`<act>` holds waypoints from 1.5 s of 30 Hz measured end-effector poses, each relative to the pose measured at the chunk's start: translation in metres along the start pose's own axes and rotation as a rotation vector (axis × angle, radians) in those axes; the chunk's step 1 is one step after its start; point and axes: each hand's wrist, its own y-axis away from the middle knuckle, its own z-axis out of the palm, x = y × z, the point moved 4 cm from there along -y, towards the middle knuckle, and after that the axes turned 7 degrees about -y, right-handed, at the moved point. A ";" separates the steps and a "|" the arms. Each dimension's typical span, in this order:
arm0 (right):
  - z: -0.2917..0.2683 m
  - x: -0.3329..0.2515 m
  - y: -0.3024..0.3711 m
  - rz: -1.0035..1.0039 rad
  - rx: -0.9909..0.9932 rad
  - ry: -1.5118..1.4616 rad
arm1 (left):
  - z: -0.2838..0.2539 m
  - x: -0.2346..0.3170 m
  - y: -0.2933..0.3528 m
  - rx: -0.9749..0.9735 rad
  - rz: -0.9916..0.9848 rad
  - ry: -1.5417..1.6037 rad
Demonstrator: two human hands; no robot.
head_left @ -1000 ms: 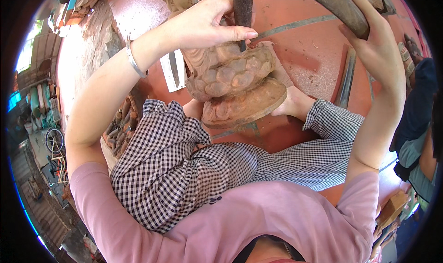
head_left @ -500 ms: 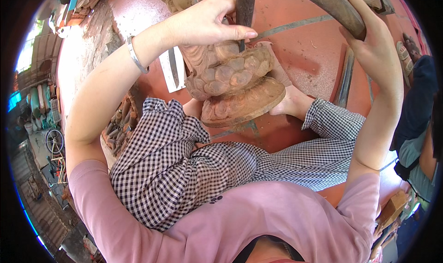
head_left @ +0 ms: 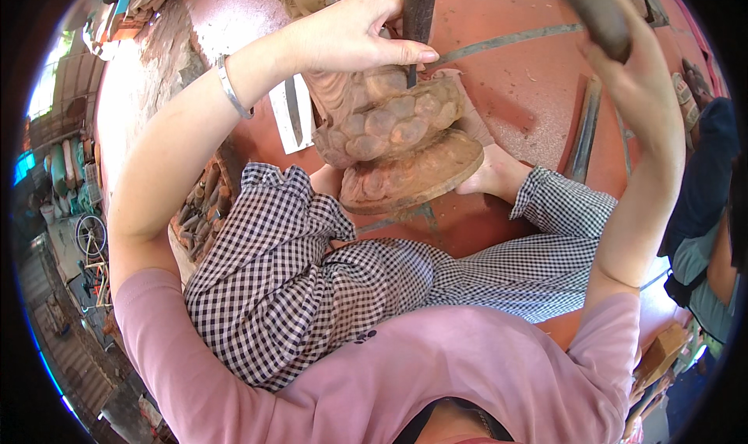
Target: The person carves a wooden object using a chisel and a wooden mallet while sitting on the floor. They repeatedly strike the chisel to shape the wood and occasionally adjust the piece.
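A carved wooden statue (head_left: 389, 132), brown with a tiered base of rounded petals, lies tilted on the floor between my feet. My left hand (head_left: 362, 35) wraps round the dark shaft of a chisel (head_left: 419, 11), thumb along its side. The chisel stands nearly upright, its tip against the carving just above the petals. On the far right, my right hand (head_left: 640, 77) grips a thick, dark wooden mallet (head_left: 596, 11), blurred by motion. The mallet is apart from the chisel, and its far end runs out of view at the top.
A white sheet (head_left: 306, 128) with a dark blade on it lies left of the statue. A long dark gouge-like bar (head_left: 584, 132) lies on the tiles at right. Several tool handles (head_left: 204, 218) are heaped by my left knee. Another person (head_left: 705, 187) sits at the right edge.
The mallet has swung up and to the right, away from the chisel's top, with my right hand. My left hand and the chisel have shifted slightly right. The statue stays put.
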 end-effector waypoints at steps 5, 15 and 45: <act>0.006 0.003 0.003 -0.221 0.012 0.082 | 0.001 -0.006 0.003 0.038 -0.002 -0.001; -0.031 0.036 -0.028 0.311 0.225 -0.189 | 0.001 0.001 0.003 0.013 -0.049 -0.014; 0.006 -0.006 0.004 -0.017 0.045 -0.094 | -0.005 0.010 0.018 0.057 0.113 0.066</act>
